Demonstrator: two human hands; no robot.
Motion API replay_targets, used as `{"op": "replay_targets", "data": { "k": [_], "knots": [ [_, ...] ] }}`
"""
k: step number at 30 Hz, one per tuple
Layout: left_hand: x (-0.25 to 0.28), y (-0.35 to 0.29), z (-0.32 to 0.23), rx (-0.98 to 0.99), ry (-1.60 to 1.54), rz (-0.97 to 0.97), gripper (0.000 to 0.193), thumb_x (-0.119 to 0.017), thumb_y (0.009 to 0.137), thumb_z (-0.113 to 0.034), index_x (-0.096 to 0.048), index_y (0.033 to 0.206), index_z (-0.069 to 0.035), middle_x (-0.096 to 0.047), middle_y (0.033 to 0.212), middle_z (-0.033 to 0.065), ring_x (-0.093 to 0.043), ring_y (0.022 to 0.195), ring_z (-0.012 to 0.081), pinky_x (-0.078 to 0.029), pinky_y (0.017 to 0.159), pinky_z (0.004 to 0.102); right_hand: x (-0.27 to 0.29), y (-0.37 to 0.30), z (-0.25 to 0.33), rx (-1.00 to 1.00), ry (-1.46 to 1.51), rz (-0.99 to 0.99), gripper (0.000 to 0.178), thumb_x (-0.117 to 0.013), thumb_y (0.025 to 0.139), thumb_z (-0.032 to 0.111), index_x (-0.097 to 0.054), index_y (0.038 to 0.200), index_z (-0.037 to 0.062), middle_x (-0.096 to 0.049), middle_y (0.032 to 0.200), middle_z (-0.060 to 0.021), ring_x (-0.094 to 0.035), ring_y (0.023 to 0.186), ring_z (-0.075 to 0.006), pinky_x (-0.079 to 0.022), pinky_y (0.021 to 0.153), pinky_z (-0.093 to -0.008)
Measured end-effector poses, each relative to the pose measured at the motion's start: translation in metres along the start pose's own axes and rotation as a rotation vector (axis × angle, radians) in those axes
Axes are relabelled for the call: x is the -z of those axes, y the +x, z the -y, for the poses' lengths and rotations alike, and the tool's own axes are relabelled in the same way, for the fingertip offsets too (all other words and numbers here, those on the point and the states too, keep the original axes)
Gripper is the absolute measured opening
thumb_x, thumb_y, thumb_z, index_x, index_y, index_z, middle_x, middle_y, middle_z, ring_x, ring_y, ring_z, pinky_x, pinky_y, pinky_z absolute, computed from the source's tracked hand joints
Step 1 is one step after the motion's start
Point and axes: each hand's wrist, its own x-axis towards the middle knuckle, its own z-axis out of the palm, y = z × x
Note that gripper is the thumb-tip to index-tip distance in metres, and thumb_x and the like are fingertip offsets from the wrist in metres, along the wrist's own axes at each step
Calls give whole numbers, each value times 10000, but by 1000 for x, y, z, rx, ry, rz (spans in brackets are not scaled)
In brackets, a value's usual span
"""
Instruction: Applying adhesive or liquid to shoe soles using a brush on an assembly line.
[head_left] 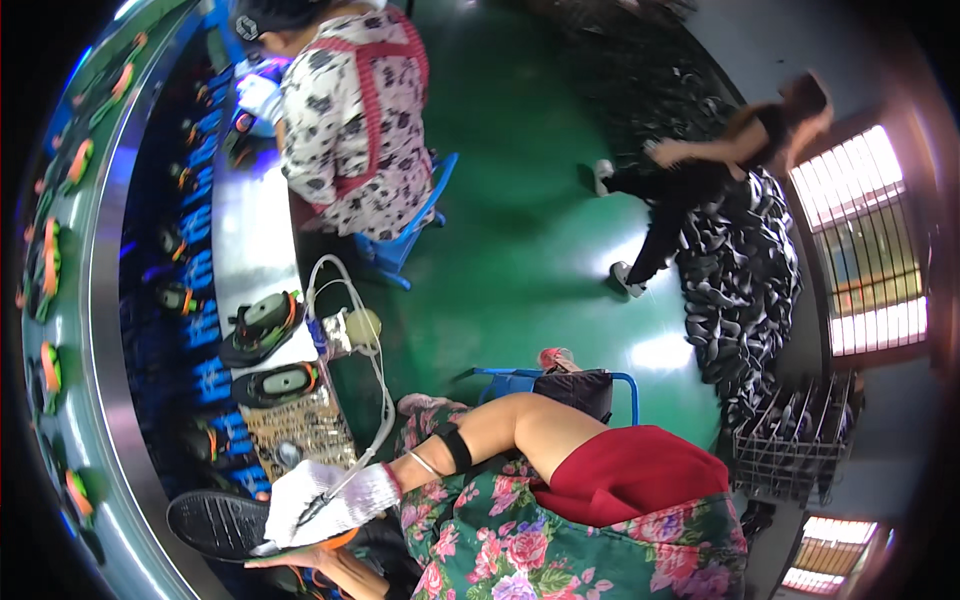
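The right hand (318, 505), in a white glove, is closed in a grip, its bare forearm bent at the elbow. The bare left hand (330, 568) lies below it, fingers curled upward.

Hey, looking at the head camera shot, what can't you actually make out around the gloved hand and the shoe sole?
- Tool tip: the white-gloved right hand covers it where it meets the black shoe sole.
- Left hand: bare, under the sole, mostly hidden by it and cut off by the lower edge.
- White tube: its upper end is too small to trace.
- Conveyor shoes: fisheye bending blurs details.
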Motion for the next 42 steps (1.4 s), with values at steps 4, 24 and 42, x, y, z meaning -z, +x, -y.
{"op": "replay_targets", "data": {
  "k": [4,24,42],
  "knots": [
    [-10,5,2,-1,50,-28,1345,-344,640,-1063,-551,1355,57,-645,1290,208,-631,1149,383,-503,1032,524,-13,-33,-43,-50,-215,69,254,-711,900,212,-732,1110,71,-731,1096,-101,-689,1016,-291,-549,900,-415],
    [-4,-5,5,-36,-193,387,1267,-375,664,-1051,-564,1209,76,-640,1068,174,-625,954,325,-541,884,466,18,25,19,-201,-123,351,189,-777,835,73,-793,1022,58,-770,970,-100,-721,888,-249,-565,798,-363],
    [23,-18,-11,-69,-516,425,1259,-389,640,-1057,-549,1275,19,-621,1094,184,-613,982,349,-529,889,474,9,19,8,-103,-23,631,284,-814,793,41,-788,1070,94,-774,1049,-75,-732,914,-250,-579,818,-357]
  ]
}}
